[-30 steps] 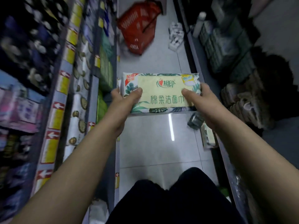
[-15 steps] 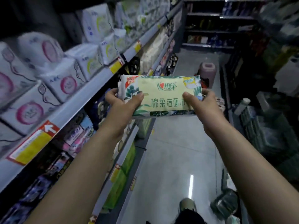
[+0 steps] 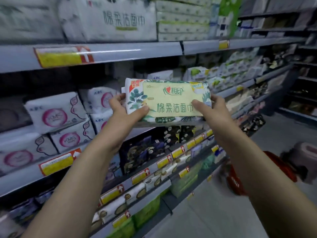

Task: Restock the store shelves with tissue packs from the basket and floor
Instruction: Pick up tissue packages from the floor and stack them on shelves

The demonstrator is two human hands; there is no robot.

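A flat tissue pack (image 3: 169,100) with a pale yellow label, green characters and leaf print is held up in front of the store shelves. My left hand (image 3: 125,115) grips its left end, thumb on the front. My right hand (image 3: 211,111) grips its right end the same way. The pack is level with the middle shelf (image 3: 56,162), in front of a gap between white pink-circled packs (image 3: 54,114) and green-white packs (image 3: 197,73). The red basket (image 3: 235,182) sits on the floor at lower right, partly hidden by my right forearm.
The top shelf (image 3: 137,50) carries large white tissue bundles (image 3: 111,19). Lower shelves hold dark packs (image 3: 142,152) and green packs (image 3: 187,179). A pinkish stool-like object (image 3: 301,155) stands on the grey floor at right. The aisle runs off to the right.
My view has swung from the floor and aisle up to face the shelves. Both hands have kept their grip and raised the pack to the middle shelf level.
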